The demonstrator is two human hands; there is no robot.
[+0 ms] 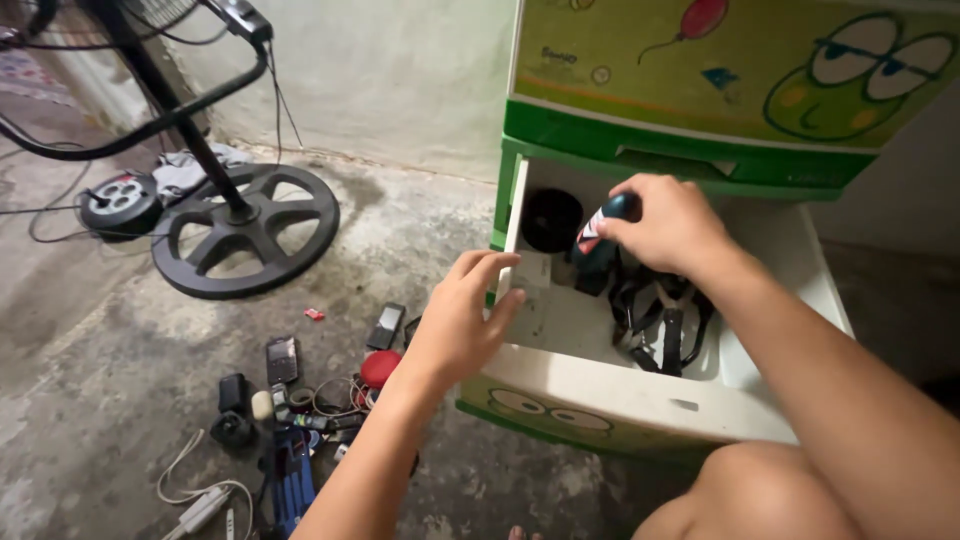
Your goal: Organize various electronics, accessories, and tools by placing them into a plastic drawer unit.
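Under me is a stained concrete floor (90, 330). My fan's round black base (245, 228) stands on it beside a round power strip (120, 203). Nearer lie small phones (282, 359), a white charger cable (195, 495) and the green drawer cabinet (560, 400).
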